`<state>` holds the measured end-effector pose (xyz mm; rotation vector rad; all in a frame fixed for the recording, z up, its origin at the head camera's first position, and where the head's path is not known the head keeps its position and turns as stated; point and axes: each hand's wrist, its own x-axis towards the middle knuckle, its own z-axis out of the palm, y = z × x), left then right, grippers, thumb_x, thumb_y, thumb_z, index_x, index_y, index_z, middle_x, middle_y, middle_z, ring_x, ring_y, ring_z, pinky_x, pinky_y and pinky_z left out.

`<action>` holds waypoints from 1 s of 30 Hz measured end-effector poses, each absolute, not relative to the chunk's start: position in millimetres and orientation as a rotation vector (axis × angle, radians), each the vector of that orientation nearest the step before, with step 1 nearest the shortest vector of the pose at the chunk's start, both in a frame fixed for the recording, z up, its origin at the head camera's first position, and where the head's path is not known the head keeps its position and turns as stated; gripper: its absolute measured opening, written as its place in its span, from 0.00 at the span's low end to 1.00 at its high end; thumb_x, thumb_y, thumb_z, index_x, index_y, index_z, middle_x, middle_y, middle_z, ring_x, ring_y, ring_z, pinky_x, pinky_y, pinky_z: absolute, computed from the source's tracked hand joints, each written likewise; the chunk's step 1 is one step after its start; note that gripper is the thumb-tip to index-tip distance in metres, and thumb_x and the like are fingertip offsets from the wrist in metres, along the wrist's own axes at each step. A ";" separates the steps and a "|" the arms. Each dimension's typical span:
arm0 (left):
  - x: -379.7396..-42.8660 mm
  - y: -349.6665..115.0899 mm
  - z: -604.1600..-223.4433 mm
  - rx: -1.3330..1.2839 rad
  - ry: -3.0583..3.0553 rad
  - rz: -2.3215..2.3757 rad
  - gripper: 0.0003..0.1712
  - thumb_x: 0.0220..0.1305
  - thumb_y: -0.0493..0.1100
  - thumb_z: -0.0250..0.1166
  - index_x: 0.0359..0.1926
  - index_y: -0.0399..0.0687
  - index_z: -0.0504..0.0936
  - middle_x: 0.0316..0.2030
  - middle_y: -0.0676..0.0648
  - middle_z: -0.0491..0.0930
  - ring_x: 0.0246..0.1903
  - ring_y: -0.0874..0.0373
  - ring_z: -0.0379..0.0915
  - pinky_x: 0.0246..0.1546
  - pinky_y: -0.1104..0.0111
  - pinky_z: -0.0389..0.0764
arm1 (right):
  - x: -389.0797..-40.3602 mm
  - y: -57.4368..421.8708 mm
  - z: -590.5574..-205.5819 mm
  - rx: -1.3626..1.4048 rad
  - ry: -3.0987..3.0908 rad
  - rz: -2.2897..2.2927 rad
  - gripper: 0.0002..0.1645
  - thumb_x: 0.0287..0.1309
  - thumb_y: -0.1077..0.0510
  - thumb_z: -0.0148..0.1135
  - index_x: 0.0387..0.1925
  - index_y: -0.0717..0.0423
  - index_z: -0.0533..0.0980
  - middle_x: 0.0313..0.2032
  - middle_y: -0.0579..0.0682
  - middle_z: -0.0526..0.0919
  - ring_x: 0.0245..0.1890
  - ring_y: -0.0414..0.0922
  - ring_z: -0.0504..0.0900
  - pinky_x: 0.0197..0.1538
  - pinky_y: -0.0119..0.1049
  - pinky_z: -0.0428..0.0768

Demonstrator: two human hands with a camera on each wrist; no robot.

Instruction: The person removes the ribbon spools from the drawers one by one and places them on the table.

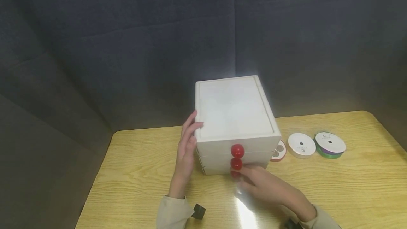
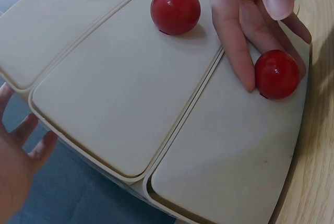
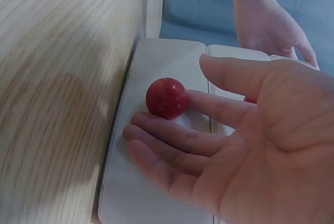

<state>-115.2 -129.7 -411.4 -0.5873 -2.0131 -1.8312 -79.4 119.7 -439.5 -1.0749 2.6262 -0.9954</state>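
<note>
A white three-drawer box (image 1: 235,109) with round red knobs stands on the table. The left hand (image 1: 187,144) rests against its left side, fingertips at the top edge. At the bottom drawer's knob (image 2: 277,74), the right hand (image 1: 262,183) has its fingers extended beside the ball. In the right wrist view, the fingertips of the right hand (image 3: 229,145) lie around one side of that red knob (image 3: 167,98), while the thumb stands apart from it. Above are the middle knob (image 2: 175,10) and the top knob (image 1: 237,151). All three drawers look closed.
Right of the box, a white ribbon spool (image 1: 302,145) lies flat. Beside it are stacked spools (image 1: 330,143) with green and purple ribbon. Another red-edged spool (image 1: 279,151) is partly hidden by the box. A dark curtain (image 1: 152,52) hangs behind the wooden table (image 1: 133,172).
</note>
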 end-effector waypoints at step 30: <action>-116.4 -139.1 -412.6 -0.456 -2.237 -1.700 0.26 0.81 0.43 0.45 0.75 0.48 0.68 0.79 0.50 0.57 0.77 0.49 0.54 0.69 0.41 0.64 | -86.6 180.6 -404.2 -0.984 2.497 -1.028 0.14 0.74 0.50 0.60 0.53 0.49 0.83 0.48 0.38 0.84 0.47 0.37 0.80 0.50 0.42 0.82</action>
